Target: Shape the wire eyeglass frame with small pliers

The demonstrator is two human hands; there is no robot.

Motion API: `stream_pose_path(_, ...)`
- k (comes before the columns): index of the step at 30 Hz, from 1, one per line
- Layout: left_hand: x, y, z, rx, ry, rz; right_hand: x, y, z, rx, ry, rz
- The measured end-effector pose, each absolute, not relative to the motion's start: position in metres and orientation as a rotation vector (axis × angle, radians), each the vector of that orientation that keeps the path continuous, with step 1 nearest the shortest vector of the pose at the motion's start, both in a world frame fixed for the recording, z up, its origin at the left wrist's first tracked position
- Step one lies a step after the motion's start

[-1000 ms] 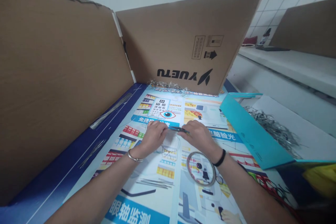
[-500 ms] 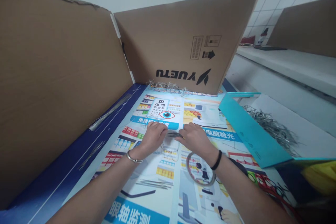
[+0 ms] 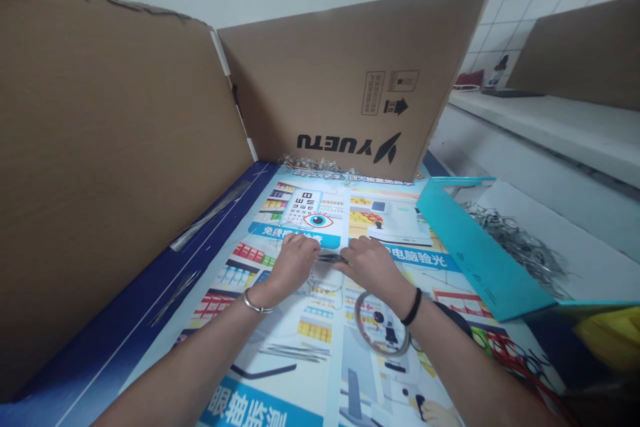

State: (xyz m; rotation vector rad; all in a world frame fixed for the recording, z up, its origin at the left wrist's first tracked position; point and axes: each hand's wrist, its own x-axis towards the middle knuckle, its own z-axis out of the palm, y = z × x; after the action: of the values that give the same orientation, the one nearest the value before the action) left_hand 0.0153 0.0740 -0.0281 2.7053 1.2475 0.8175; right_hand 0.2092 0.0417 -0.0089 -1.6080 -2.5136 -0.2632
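Near the middle of the printed sheet [image 3: 280, 320], my two hands work close together. My right hand [image 3: 373, 270] is closed around a pair of small dark pliers [image 3: 331, 257], whose jaws point left. Pinched at the jaw tips, the fingers of my left hand [image 3: 296, 259] hold a thin wire [image 3: 341, 293]; its bent lengths hang below the hands. The piece right at the jaws is too small to make out. A coil of wire [image 3: 361, 327] lies under my right wrist. Several straight wire pieces [image 3: 295, 351] rest on the sheet nearer to me.
Cardboard panels [image 3: 125, 120] stand at the left and at the back [image 3: 325, 80]. Before the back panel lies a heap of small wire pieces [image 3: 320, 165]. On the right is a teal box [image 3: 470, 253] with tangled wire [image 3: 520, 243]. More wires [image 3: 175, 295] lie at the left.
Both hands stay nearly in place with the pliers between them. The thin wire below the jaws has shifted slightly, and the camera view has tilted a little.
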Motion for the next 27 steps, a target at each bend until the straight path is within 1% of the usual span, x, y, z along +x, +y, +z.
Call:
stream_pose_path(11, 0.015, 0.0727, -0.0281, 2.772, 1.244, 0.77, 0.211, 0.0437, -0.0133, -1.59, -2.477, -0.141)
stream_pose_path(27, 0.0162, 0.07, -0.0252, 2.818, 1.203, 0.779, 0.2098, 0.042, -0.0103, -1.586, -2.501, -0.201)
